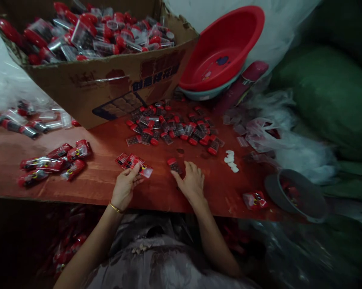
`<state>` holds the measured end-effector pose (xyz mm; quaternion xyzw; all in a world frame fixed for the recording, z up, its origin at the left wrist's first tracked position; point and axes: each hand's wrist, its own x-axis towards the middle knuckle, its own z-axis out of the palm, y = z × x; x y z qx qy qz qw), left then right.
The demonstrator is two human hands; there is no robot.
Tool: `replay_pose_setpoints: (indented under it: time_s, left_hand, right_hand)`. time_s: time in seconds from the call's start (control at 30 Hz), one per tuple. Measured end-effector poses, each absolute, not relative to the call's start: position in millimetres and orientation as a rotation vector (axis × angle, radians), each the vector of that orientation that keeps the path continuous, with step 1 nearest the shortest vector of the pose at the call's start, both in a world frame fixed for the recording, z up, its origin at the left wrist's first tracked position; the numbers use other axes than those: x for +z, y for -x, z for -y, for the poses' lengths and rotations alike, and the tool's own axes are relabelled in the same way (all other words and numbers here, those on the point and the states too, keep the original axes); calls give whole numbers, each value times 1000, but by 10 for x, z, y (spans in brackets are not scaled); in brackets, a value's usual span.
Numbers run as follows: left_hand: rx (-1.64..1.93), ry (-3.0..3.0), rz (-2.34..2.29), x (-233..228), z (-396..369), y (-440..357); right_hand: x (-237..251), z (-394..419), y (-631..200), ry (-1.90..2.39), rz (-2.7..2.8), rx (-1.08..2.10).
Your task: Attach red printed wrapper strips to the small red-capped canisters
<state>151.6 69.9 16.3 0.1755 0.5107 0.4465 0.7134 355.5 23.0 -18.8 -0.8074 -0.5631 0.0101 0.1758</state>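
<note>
The left hand [125, 188] pinches a shiny red wrapper [145, 171] just above the surface [156, 196]. The right hand [193, 180] is curved by a small red-capped tube [174, 165], in front of the tube pile [176, 126]; whether it grips the tube cannot be told. The step looks like bringing tube and wrapper together. A soft pinch near the wrapper's edge should leave its mouth free, and a hold round the tube's middle should keep it straight.
</note>
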Motion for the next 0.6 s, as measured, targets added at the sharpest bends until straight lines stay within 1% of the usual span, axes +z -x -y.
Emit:
replay_pose_setpoints:
  time_s: [0.17,0.27,0.37,0.47,0.6]
  left_hand:
    - [923,-346,-1094,184,-681,-1534]
    - [886,-355,-1056,196,-666,-1472]
    - [886,-385,-1058,197,-646,-1421]
    - [907,-427,-1061,201,-625,-1433]
    - [941,-525,-1060,220,-605,-1479]
  right_hand:
    - [-286,-216,-3522,2145,1651,144]
    - [-218,-157,-3500,1880,1576,382]
    - [-29,-22,-3459,1607,1565,601]
    - [185,103,-3383,1457,1639,616]
    - [308,144,-3308,1413,1697,651]
